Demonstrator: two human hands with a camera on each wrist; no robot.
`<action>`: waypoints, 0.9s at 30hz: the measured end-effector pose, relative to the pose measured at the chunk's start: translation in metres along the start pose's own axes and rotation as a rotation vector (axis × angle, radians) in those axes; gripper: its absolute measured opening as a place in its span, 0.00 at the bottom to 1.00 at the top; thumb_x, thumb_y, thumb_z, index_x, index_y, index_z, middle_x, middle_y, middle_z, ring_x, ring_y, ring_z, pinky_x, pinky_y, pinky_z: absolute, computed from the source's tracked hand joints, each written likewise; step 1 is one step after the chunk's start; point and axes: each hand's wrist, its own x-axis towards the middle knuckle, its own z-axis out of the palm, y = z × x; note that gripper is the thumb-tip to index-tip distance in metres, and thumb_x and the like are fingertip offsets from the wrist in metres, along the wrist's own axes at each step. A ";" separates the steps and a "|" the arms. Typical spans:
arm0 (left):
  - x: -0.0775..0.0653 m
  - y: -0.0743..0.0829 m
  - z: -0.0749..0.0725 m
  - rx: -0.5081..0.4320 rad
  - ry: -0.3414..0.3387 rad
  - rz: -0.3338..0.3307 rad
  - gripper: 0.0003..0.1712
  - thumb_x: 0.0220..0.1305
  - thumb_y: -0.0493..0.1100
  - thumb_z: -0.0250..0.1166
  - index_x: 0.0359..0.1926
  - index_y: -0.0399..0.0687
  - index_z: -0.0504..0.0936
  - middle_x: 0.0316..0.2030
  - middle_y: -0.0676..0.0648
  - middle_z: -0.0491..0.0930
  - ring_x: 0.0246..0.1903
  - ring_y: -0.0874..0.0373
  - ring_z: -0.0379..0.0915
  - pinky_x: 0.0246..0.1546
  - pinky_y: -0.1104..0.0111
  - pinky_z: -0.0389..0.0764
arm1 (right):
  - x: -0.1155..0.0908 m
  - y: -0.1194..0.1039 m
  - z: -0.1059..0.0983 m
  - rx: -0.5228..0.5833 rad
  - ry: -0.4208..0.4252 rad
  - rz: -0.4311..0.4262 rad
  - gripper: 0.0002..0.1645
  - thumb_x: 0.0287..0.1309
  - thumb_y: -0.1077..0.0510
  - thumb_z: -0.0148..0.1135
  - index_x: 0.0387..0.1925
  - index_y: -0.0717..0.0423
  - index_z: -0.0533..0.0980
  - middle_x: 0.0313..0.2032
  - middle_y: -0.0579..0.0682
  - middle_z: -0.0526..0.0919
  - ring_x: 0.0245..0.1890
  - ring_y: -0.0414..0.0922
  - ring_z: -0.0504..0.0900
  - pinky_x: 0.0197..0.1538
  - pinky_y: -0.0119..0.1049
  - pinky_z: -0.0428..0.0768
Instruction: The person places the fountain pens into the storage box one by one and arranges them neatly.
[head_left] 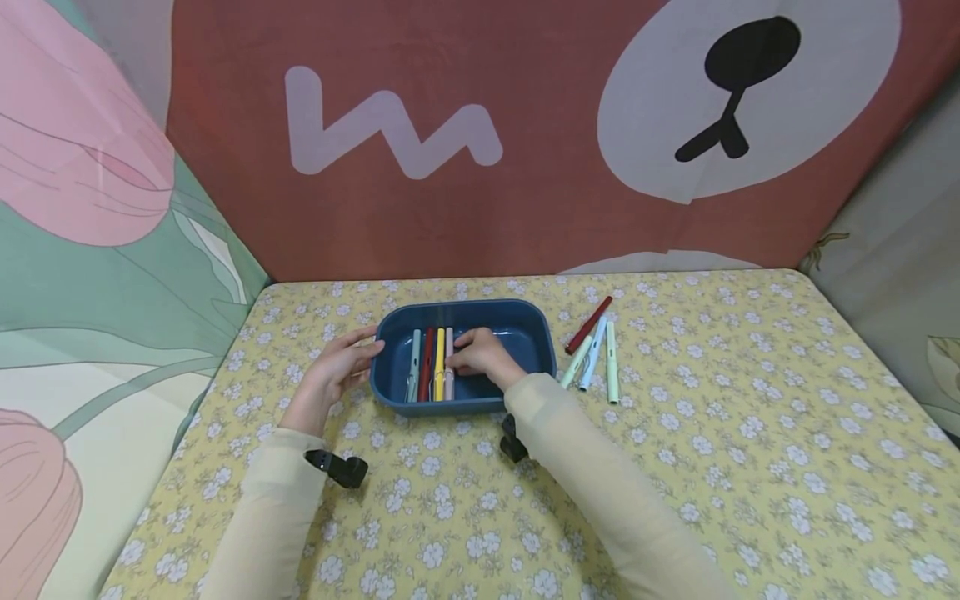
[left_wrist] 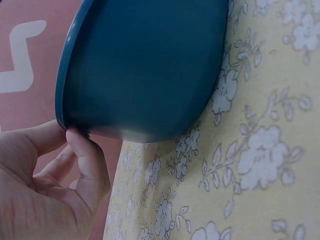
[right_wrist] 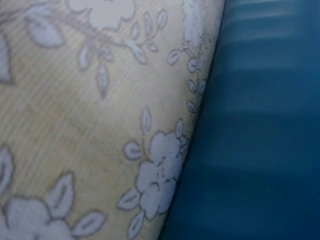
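A dark blue rectangular box (head_left: 465, 408) with rounded corners stands on the table. Side by side in its left half lie a grey-blue pen (head_left: 414, 367), a dark red pen (head_left: 427, 367), a yellow pen (head_left: 439, 367) and a lilac pen (head_left: 449, 385). My left hand (head_left: 341, 364) pinches the box's left rim, seen closely in the left wrist view. Reaching in over the near right side, my right hand (head_left: 483, 354) has its thumb and fingers curled at the lilac pen. The right wrist view shows only the box's outer wall (right_wrist: 250, 125) and the cloth, no fingers.
Right of the box lie loose pens: a dark red pen (head_left: 588, 325), a light blue pen (head_left: 593, 354) and two pale green pens (head_left: 612, 362). A yellow floral cloth (head_left: 712, 433) covers the table. A printed red fabric wall (head_left: 450, 225) rises behind its far edge.
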 end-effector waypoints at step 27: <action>-0.003 0.001 0.001 0.004 -0.018 0.013 0.35 0.70 0.46 0.57 0.74 0.53 0.56 0.30 0.62 0.81 0.28 0.72 0.79 0.27 0.79 0.77 | -0.014 -0.013 -0.034 0.185 -0.059 -0.087 0.25 0.65 0.64 0.56 0.63 0.64 0.68 0.53 0.61 0.76 0.45 0.51 0.81 0.56 0.43 0.79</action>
